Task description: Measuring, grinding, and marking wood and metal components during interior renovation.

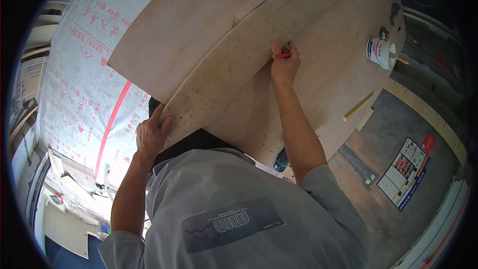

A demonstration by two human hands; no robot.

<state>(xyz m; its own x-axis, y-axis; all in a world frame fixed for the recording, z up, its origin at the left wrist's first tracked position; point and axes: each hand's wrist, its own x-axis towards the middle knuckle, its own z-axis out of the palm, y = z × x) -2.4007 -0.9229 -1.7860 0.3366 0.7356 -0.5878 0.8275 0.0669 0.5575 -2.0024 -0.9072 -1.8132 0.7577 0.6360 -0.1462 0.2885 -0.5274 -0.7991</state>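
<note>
A long, worn strip of plywood lies across larger plywood sheets in front of me. My left hand grips its near left corner, thumb on the face and fingers at the edge. Farther off to the right, my right hand is closed around a short red pencil, beside the strip's right edge. The pencil points left; part of it is hidden by the fingers. One smooth plywood sheet borders the strip on the left, and another sheet extends on the right under my right forearm.
A white bucket with a stick in it stands at the right sheet's far edge. A narrow wood offcut lies near that sheet's right side. A dark tool shows by my right elbow. Printed white sheeting covers the left; a poster lies right.
</note>
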